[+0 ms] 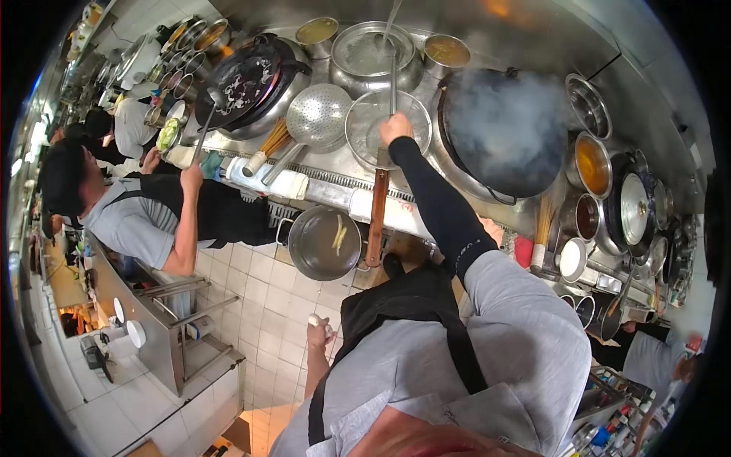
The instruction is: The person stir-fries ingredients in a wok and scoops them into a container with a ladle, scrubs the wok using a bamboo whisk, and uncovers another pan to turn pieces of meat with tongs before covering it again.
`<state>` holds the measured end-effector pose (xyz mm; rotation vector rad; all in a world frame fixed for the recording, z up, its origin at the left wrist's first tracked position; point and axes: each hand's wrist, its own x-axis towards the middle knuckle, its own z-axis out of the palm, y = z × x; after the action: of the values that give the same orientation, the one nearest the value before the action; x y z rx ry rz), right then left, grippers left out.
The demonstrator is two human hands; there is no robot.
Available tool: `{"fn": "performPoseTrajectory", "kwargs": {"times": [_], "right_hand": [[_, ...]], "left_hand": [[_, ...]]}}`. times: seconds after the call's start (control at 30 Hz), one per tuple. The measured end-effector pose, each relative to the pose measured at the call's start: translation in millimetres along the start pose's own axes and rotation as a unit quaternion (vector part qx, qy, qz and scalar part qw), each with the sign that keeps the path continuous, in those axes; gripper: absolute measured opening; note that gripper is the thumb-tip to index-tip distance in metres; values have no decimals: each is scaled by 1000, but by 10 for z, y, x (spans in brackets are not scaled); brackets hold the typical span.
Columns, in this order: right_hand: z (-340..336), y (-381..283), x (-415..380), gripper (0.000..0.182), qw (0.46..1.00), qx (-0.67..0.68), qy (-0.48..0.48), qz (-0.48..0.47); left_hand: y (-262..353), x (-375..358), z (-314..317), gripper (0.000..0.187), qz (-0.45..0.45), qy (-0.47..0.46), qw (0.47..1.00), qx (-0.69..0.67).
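My right hand point(396, 128), at the end of a black sleeve, is closed round the metal handle of a ladle point(394, 76). The ladle reaches up into a steel pot of water point(373, 53) at the back. Under my hand lies a round mesh strainer point(362, 122), whose long wooden handle point(378, 209) points toward me over the counter edge. My left hand point(318, 333) hangs low beside my apron, closed on a small white bundle that I cannot make out clearly. To the right of my right arm, a large wok point(499, 145) gives off thick smoke.
A perforated skimmer point(318, 114) and a bamboo brush point(268, 148) lie on the left. Below the counter hangs a deep pot point(316, 247) with yellowish pieces inside. A co-worker point(145, 206) on the left works at another wok point(244, 80). Sauce bowls point(592, 164) line the right.
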<state>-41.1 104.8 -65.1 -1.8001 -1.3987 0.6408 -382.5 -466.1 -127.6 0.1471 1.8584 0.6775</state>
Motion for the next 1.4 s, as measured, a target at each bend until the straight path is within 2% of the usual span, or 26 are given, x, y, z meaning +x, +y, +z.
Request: {"fn": "performPoseTrajectory", "kwargs": {"times": [0.07, 0.1, 0.13, 0.17, 0.2, 0.23, 0.37, 0.5, 0.53, 0.57, 0.67, 0.73, 0.8, 0.87, 0.93, 0.97, 1.0, 1.07, 1.1, 1.13, 1.17, 1.2, 1.23, 1.3, 1.33, 1.4], "right_hand": [[-217, -251, 247, 25, 977, 96, -151, 119], [-228, -238, 348, 17, 901, 340, -178, 203], [-362, -235, 448, 16, 795, 492, -225, 274], [-559, -200, 564, 16, 656, 624, -263, 333], [-744, -260, 648, 16, 490, 731, -291, 377], [-1013, -474, 484, 12, 458, 763, -270, 368], [-1554, -250, 137, 20, 458, 781, -278, 321], [-2391, -111, -429, 26, 527, 759, -258, 284], [-2606, -42, -559, 27, 535, 755, -261, 275], [-2840, -17, -700, 27, 563, 742, -244, 269], [-3489, 9, -1135, 21, 680, 652, -183, 280], [-3770, 53, -1338, 20, 769, 549, -131, 300], [-3918, 112, -1444, 13, 828, 447, -90, 327], [-3960, 280, -1536, 14, 872, 361, -71, 323], [-3890, 513, -1645, 18, 936, 196, -56, 286], [-3739, 825, -1659, 18, 980, 1, 2, 201], [-3622, 1048, -1664, 21, 974, -194, 59, 106], [-3319, 774, -1676, 30, 975, -173, 124, 67], [-3163, 633, -1668, 35, 973, -162, 157, 47], [-2908, 862, -1481, 46, 982, -101, 160, 20], [-2708, 745, -1326, 46, 989, -26, 144, 27], [-2556, 337, -1234, 35, 953, 240, 64, 175], [-2357, 181, -1071, 22, 927, 328, 59, 172], [-2091, -92, -742, 15, 883, 442, -15, 160], [-1910, -99, -548, 12, 886, 433, -38, 163], [-1417, -53, -159, 12, 950, 272, -42, 146]], "left_hand": [[95, -17, 79, 34, 3, 0, 1000, 20], [148, -61, 114, 34, -4, -11, 999, 45], [205, -128, 140, 34, -12, -22, 997, 69], [235, -161, 164, 34, -20, -33, 995, 94], [223, -128, 183, 34, -27, -35, 993, 108], [165, -88, 186, 33, -34, -37, 991, 123], [27, -10, 194, 29, -45, -64, 985, 154], [23, 129, 215, 24, -52, -69, 981, 175], [-68, 266, 186, 22, -8, -88, 979, 186], [-194, 435, 143, 20, 36, -106, 974, 195], [98, 572, 299, 22, 33, -51, 980, 188], [174, 869, 450, 28, -14, -4, 1000, 22], [592, 839, 686, 35, 64, -49, 997, -17], [1148, 682, 995, 33, 43, -173, 972, -152], [1635, 461, 1336, 37, 22, -276, 931, -236], [1890, 233, 1484, 40, 12, -314, 920, -236], [2067, 89, 1605, 44, 3, -351, 906, -235], [2040, 367, 1831, 57, 7, -441, 871, -215], [2078, 294, 1999, 57, 4, -428, 876, -224], [2235, 37, 2091, 56, 27, -465, 864, -192], [2178, 168, 2113, 52, 9, -472, 872, -128], [2128, 304, 2140, 49, -8, -476, 877, -64], [2135, 170, 2228, 43, 66, -417, 905, -56], [2203, 41, 2186, 39, 99, -399, 911, -32], [2229, -27, 2141, 39, 118, -377, 918, -22], [2402, -226, 1940, 38, 90, -380, 919, 47]]}}
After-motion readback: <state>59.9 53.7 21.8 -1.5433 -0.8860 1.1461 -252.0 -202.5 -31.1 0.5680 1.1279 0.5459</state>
